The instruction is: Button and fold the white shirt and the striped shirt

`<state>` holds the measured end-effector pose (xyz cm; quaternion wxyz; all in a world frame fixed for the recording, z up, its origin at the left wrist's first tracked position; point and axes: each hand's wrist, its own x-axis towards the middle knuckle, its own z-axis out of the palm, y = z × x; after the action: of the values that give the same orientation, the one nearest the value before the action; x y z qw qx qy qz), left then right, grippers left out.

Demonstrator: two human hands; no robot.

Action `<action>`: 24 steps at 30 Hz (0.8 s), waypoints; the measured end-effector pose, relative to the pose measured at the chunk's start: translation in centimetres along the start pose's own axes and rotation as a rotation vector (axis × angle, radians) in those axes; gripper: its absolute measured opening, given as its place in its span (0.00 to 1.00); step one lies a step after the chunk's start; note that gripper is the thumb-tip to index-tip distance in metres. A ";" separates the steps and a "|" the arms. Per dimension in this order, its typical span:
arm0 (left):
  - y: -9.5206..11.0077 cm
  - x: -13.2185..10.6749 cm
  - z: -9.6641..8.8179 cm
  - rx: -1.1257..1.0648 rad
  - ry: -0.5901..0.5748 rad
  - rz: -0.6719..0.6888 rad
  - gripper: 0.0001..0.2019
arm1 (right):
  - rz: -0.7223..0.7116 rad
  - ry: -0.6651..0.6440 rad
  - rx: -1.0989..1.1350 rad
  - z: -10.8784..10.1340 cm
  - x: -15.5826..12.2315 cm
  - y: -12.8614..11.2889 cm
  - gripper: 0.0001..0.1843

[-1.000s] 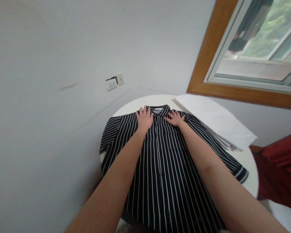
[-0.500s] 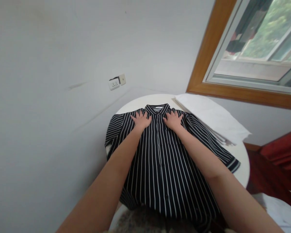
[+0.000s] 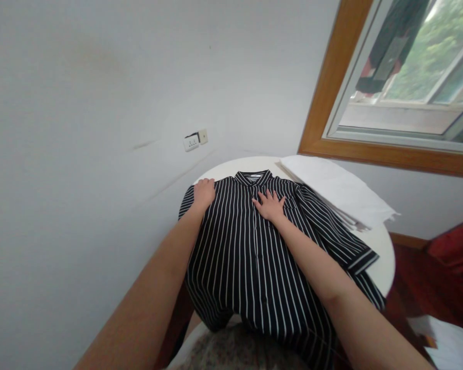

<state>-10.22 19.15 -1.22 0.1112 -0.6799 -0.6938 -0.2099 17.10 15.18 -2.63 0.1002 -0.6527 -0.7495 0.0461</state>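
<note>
A black short-sleeved shirt (image 3: 235, 246) with thin white stripes lies front side up on a round white table (image 3: 386, 257). Its collar points toward the wall and its lower hem hangs over the near edge. My left hand (image 3: 204, 194) rests on the shirt's left shoulder, where the sleeve begins, with the fingers close together and slightly bent. Spread flat on the chest, just right of the button placket, is my right hand (image 3: 270, 206). The right sleeve stretches out over the table; part of the left sleeve hides behind my left hand and forearm.
Folded white cloth or sheets (image 3: 335, 187) lie at the table's back right, beside the shirt. A wall with a socket (image 3: 192, 143) borders the table, and a wood-framed window (image 3: 370, 149) is at right. Another white item (image 3: 453, 344) appears low at right.
My left hand has moved outward from beside the collar to the left shoulder. My right hand has slid slightly toward the placket and down. The view has shifted a little.
</note>
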 end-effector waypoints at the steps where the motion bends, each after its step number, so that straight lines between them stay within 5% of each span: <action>1: -1.7 0.1 -0.3 -0.030 -0.013 -0.042 0.19 | -0.001 0.010 0.003 0.0 0.0 0.0 0.38; 7: -8.6 -0.6 -0.9 -0.173 -0.052 -0.196 0.17 | -0.021 0.030 0.013 0.0 -0.4 0.1 0.35; 14: -11.4 -0.3 0.4 -0.509 -0.164 -0.357 0.27 | -0.035 0.050 0.019 -0.4 -0.7 0.4 0.29; 20: -13.6 -2.8 0.5 -0.853 -0.264 -0.497 0.28 | -0.023 0.109 0.024 -0.2 -0.7 0.0 0.27; 24: -15.5 -4.8 0.7 -0.766 -0.229 -0.504 0.22 | -0.024 0.125 0.022 -0.1 -0.8 -0.2 0.27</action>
<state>-25.19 15.38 -6.11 -0.2792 -0.5011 -0.7175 -0.3951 17.01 14.35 -2.54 0.1543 -0.6442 -0.7490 0.0124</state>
